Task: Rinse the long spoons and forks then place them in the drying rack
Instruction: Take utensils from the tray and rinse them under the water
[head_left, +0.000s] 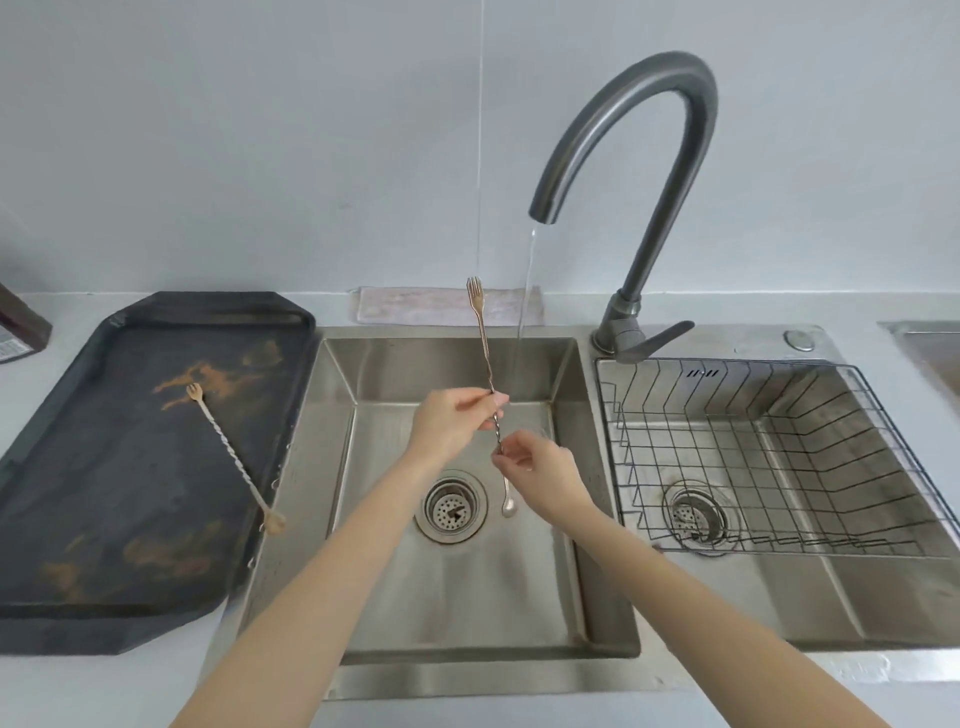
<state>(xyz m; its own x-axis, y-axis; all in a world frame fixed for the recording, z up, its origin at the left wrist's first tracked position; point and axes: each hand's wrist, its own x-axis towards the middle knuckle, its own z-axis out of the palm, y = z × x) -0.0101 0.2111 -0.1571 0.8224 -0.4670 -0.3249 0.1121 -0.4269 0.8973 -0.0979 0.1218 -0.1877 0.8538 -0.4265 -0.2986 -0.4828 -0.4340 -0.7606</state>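
You're mid-rinse: left hand (451, 422) and right hand (540, 470) fingers both grasp one fork-spoon (488, 374) beside running water; rack (769, 457) empty, another utensil (228, 447) waits on tray (78, 519).

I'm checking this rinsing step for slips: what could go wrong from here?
1. The long twisted metal fork-spoon is pinched only by the fingertips of the left hand and right hand; wet, it might slip into the steel sink.
2. The water stream runs beside it, so rinsing may miss.
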